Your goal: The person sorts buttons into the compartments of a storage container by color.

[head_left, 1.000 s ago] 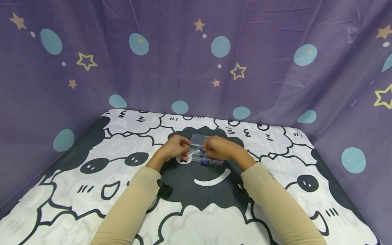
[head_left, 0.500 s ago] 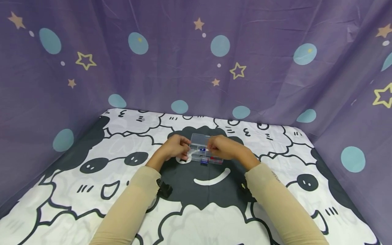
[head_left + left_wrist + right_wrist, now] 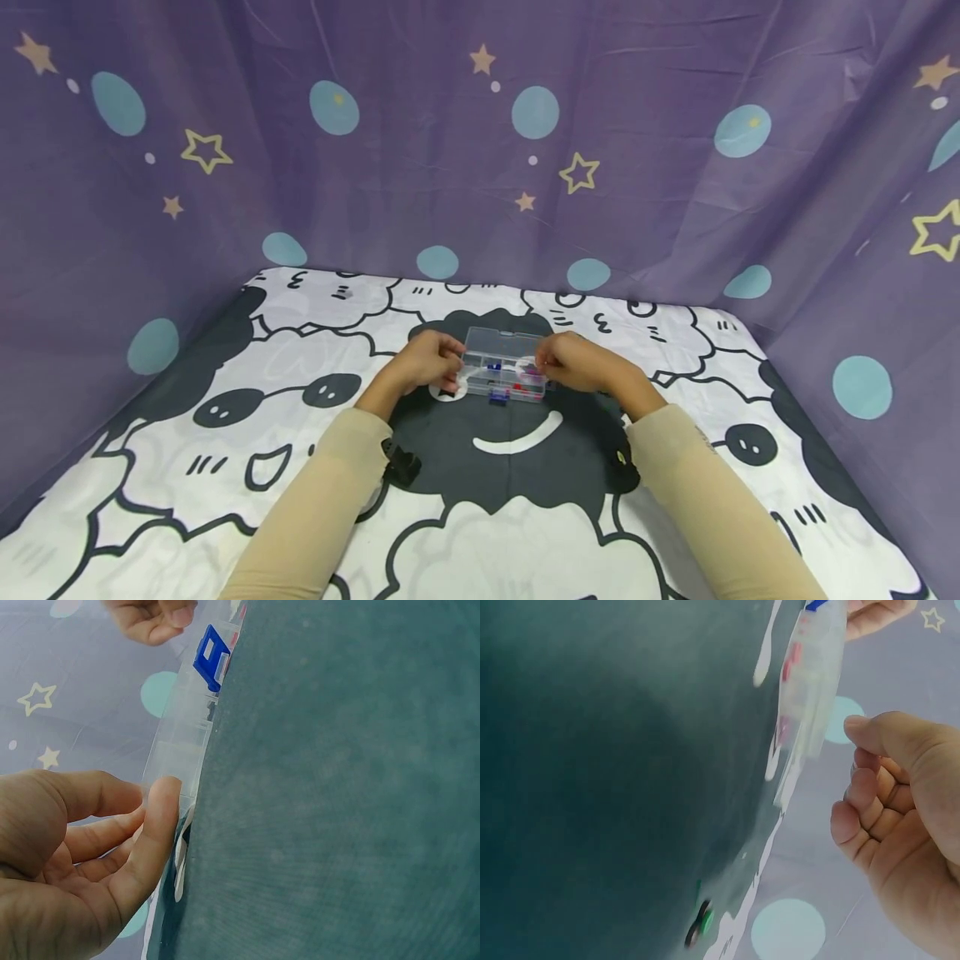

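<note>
A clear plastic organizer box stands with its lid raised at the back. Blue and red small pieces show through its compartments, and a blue latch sits on the front side. My left hand pinches the box's left end between thumb and finger, as the left wrist view shows. At the right end, my right hand is over the box's edge in the head view. Its fingers are loosely curled, with nothing seen between them in the right wrist view.
A small dark and green thing lies on the cloth to the right of the box. The tabletop cloth has black-and-white sheep faces. A purple star-patterned curtain hangs behind and along both sides.
My right hand has moved right along the box, from over its middle to its right end, uncovering more of the lid and compartments. My left hand keeps its hold on the left end.
</note>
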The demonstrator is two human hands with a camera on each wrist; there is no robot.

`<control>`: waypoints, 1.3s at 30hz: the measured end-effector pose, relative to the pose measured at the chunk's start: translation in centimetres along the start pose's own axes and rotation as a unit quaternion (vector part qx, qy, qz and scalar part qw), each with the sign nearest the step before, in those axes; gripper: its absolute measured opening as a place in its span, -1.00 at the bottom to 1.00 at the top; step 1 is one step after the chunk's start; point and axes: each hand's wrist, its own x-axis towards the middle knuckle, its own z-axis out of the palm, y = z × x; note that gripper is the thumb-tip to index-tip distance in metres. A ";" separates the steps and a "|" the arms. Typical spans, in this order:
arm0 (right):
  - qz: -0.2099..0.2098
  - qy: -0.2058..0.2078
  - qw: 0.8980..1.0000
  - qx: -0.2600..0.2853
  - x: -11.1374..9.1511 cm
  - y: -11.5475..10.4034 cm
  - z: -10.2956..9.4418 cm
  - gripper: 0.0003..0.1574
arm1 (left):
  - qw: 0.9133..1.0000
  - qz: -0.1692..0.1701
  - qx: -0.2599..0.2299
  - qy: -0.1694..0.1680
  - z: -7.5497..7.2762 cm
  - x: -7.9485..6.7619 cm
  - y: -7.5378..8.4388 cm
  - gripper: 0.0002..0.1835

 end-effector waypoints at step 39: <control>0.091 -0.038 0.995 0.021 -10.1 4.4 -1.9 -0.92 | 1.000 0.000 -0.001 0.002 0.0 0.3 -0.3 -0.65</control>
